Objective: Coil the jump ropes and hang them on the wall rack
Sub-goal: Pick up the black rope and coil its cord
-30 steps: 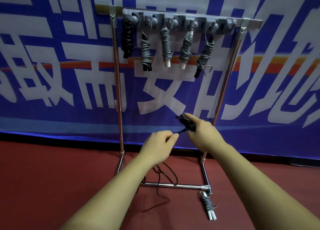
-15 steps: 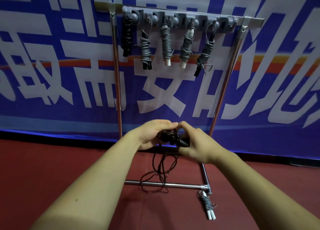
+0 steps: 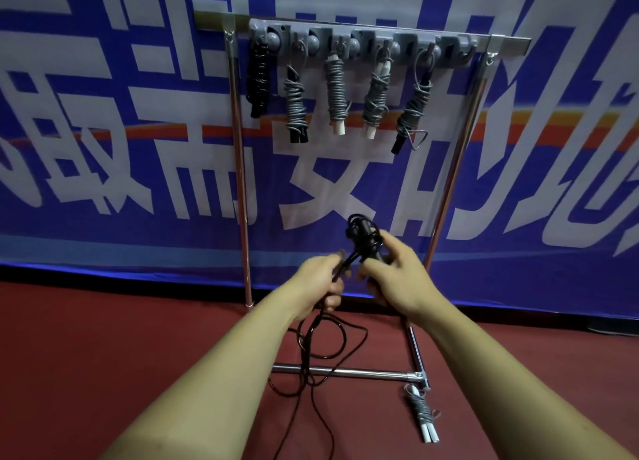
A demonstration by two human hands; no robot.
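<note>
A black jump rope is held in front of me, its handles upright with a few turns of cord wound round their top. My right hand grips the handles. My left hand pinches the cord just left of them, and the loose cord hangs from it in loops to the floor. Behind stands the metal rack with a grey hook strip at the top. Several coiled ropes hang from its hooks. The hook at the far right carries nothing.
One more coiled grey rope with white handles lies on the red floor by the rack's right foot. The rack's lower crossbar runs under the hanging cord. A blue banner covers the wall behind.
My hands came together at the handles and then parted a little. The handles now stand higher with cord wound round their top, and less cord lies on the floor.
</note>
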